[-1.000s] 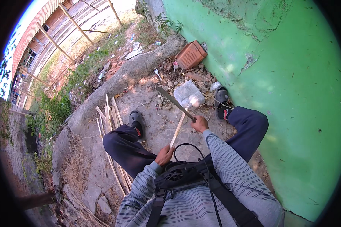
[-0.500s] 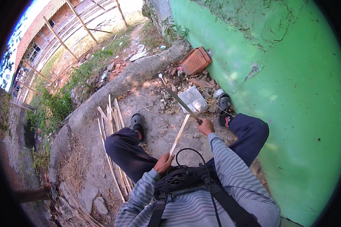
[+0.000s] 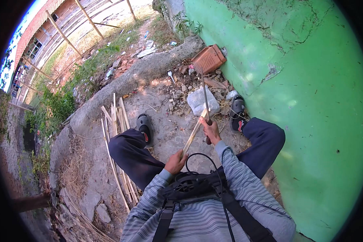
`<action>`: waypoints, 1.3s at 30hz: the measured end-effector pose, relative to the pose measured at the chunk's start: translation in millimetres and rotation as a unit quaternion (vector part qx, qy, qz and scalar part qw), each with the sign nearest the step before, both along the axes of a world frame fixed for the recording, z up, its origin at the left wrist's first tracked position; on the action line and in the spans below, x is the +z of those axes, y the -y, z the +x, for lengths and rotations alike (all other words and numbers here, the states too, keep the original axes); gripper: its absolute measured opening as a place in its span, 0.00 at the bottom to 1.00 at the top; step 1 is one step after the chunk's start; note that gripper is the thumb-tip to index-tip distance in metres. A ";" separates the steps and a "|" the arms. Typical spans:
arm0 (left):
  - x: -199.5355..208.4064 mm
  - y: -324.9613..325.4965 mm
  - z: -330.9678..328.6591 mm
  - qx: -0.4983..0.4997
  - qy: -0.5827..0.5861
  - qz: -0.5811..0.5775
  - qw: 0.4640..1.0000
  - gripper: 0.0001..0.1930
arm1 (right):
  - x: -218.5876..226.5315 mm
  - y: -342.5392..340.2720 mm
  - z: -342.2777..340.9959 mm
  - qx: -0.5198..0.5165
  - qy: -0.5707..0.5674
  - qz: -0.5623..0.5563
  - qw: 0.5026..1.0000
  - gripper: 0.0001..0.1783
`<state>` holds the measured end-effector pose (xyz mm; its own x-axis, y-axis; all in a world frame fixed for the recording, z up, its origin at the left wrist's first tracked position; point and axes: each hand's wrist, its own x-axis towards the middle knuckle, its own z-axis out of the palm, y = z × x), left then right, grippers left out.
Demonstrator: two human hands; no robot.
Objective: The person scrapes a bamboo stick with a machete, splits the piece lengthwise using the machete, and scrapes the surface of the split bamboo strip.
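Note:
My left hand is closed round the near end of a pale split wooden strip, which slants away from me to the right. The brown handle of a long-bladed machete sits in my right hand. Its narrow dark blade points away from me, almost edge-on. Near the handle, the blade meets the strip's far end, and my right fingers lie right beside the wood; whether they also touch it I cannot tell. Beyond the strip's tip lies a whitish stone block.
Several pale strips lie in a pile by my left leg. Rubble and an orange-brown plastic container are ahead, against a green wall at right. A low concrete ridge curves along the left. A black cable loops at my waist.
My right hand has moved down and slightly left to the strip's far end. The machete's blade has swung from pointing up-left to nearly straight ahead. My left hand keeps its hold on the strip.

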<state>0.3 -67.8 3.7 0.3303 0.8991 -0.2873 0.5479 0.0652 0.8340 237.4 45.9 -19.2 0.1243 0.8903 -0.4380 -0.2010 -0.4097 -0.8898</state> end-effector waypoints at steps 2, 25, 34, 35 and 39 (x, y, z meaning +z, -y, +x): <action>12.5 2.5 2.6 -0.016 -0.022 -0.003 1.000 0.18 | 5.4 -2.9 2.9 -0.014 -0.020 0.018 1.000 0.15; 286.3 -31.2 -21.7 0.049 -0.253 0.487 0.835 0.10 | 213.2 4.2 39.1 -0.054 -0.178 0.216 0.958 0.14; 311.3 -51.0 -4.5 0.071 -0.278 0.611 0.738 0.10 | 247.4 8.2 50.9 -0.093 -0.394 0.169 0.898 0.08; 310.3 -52.8 -1.7 0.070 -0.281 0.610 0.738 0.10 | 248.3 8.9 52.3 -0.089 -0.418 0.139 0.893 0.08; 304.5 -53.0 4.0 0.026 -0.230 0.569 0.789 0.11 | 194.2 2.1 64.5 -0.070 -0.473 0.116 0.870 0.10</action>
<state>4.3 -14.8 308.2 0.3800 0.6711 0.6366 0.8315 -0.5493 0.0827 301.9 43.8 175.0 -0.0792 0.9737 -0.2138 -0.9227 -0.1528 -0.3540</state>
